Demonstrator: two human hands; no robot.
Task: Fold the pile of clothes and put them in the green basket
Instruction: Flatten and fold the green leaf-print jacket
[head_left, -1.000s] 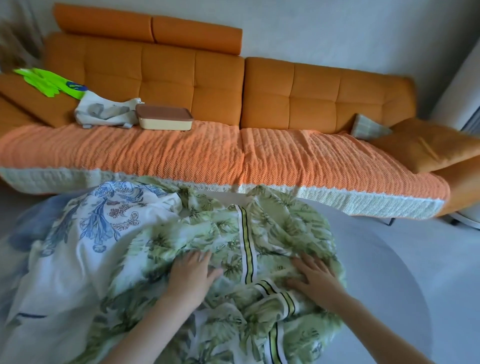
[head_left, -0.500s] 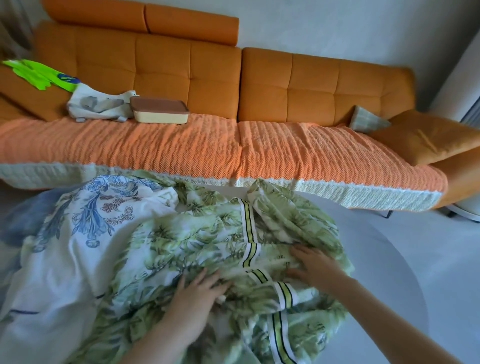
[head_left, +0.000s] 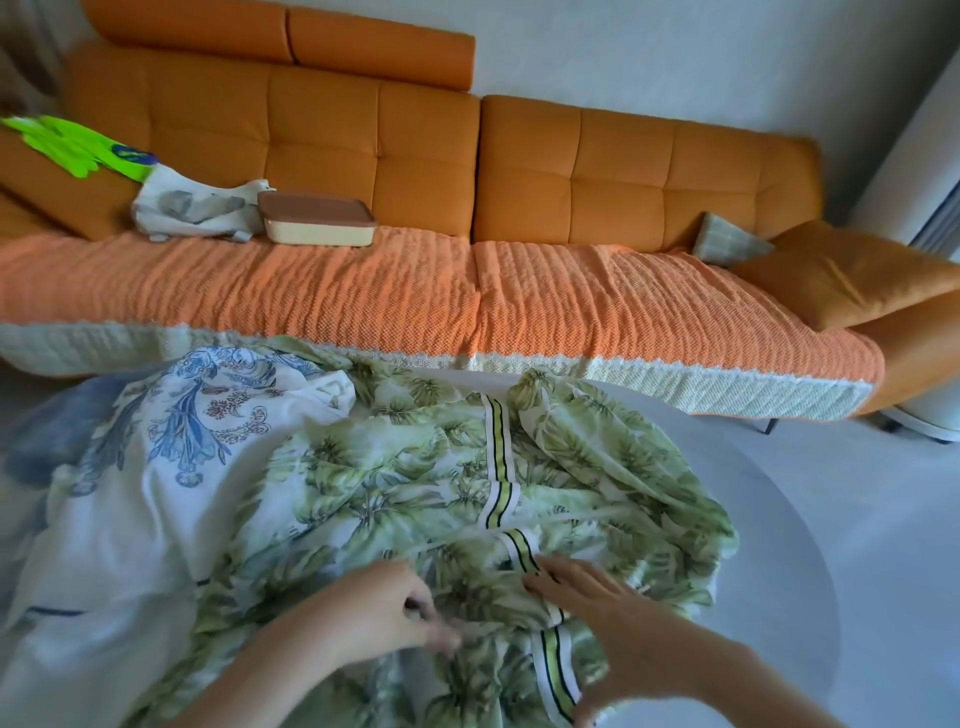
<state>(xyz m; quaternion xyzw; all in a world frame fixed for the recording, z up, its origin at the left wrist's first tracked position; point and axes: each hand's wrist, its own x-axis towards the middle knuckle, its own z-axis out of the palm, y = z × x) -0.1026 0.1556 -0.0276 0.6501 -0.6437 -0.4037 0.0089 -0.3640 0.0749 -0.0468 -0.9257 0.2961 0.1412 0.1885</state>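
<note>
Green leaf-print garment (head_left: 415, 478): left hand (head_left: 384, 613) fingers pinch it, right hand (head_left: 608, 618) fingers press flat, spread.

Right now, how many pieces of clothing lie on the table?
2: a green leaf-print garment in the middle, and a white blue-flowered garment to its left. Others may be hidden beneath.

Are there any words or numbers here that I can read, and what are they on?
No words or numbers can be read.
Blue mark on the bright green thing on the sofa: too blurred to read.
On the leaf-print cloth and the blue-flowered cloth: only patterns, no letters.
</note>
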